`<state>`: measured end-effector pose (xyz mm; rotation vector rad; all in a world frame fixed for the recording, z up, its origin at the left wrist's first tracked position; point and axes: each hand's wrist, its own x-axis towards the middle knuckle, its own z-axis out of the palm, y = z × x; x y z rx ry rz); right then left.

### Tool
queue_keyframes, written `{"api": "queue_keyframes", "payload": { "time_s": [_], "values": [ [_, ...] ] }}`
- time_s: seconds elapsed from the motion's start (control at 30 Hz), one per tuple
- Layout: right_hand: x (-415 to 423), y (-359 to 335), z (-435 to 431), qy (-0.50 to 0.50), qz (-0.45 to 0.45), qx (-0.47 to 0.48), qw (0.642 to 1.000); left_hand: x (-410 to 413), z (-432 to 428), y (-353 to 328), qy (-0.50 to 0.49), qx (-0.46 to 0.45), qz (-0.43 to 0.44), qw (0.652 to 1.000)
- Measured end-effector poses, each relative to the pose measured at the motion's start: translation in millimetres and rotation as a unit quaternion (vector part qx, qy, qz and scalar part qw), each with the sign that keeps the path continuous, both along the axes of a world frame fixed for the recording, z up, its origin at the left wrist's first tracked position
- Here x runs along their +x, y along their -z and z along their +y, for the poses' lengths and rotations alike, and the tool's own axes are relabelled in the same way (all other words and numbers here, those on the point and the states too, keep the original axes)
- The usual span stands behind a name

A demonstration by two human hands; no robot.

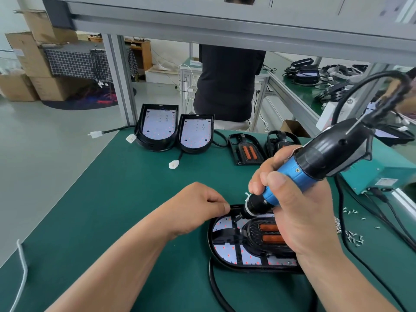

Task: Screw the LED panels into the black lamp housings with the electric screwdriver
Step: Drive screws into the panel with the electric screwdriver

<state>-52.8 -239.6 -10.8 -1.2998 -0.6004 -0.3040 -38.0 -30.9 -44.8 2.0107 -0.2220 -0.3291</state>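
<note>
- Head view: the LED panel (225, 250), white and dotted with red, lies inside the black lamp housing (211, 239) on the green mat (112, 199), right in front of the person. The housing's long axis runs left to right, rounded end to the left.
- A black inner frame with two orange strips (269, 235) sits over the panel's middle.
- The electric screwdriver (292, 174) slants down from upper right to lower left, and its bit meets the panel at the far-left corner, just inside the rim.
- The right hand (299, 212) wraps the blue barrel, fingers curled round it and thumb on top. Its wrist hides the housing's right end.
- The left hand (198, 210) rests at the far rim, just left of the bit and nearer to it than the right palm. Its fingers are curled under, thumb tip against the forefinger. I cannot tell whether they pinch a screw or the rim.
- My guess is that the drive goes straight down that slanted axis, so the left thumb must keep clear.
- Loose screws (353, 237) lie to the right.
- Two more panelled housings (157, 129) stand at the far edge.
</note>
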Motion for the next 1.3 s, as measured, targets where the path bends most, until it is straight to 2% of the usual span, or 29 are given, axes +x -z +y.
{"api": "queue_keyframes", "payload": {
  "time_s": [0.1, 0.23, 0.3, 0.37, 0.47, 0.53, 1.3],
  "values": [
    [0, 0, -1, -0.001, -0.009, 0.012, 1.000, 2, 1, 1, 0.007, 0.000, 0.009, 1.000],
    [2, -3, -5, -0.005, 0.006, 0.113, 0.994, 1, 4, 0, -0.003, 0.004, 0.024, 1.000],
    [6, -6, -11, -0.011, 0.016, 0.162, 0.987, 0, 4, 0, -0.013, -0.016, 0.060, 0.998],
    [9, -7, -18, -0.003, 0.040, 0.198, 0.979, 3, 1, -1, -0.059, -0.111, 0.115, 0.985],
    [14, -3, -25, 0.006, 0.075, 0.236, 0.969, 9, 0, -4, -0.125, -0.297, 0.188, 0.928],
    [16, -1, -26, 0.007, 0.089, 0.248, 0.965, 10, 2, -4, -0.128, -0.348, 0.207, 0.905],
    [16, 0, -23, 0.002, 0.122, 0.260, 0.958, 12, 8, 1, -0.081, -0.387, 0.202, 0.896]
  ]
}}
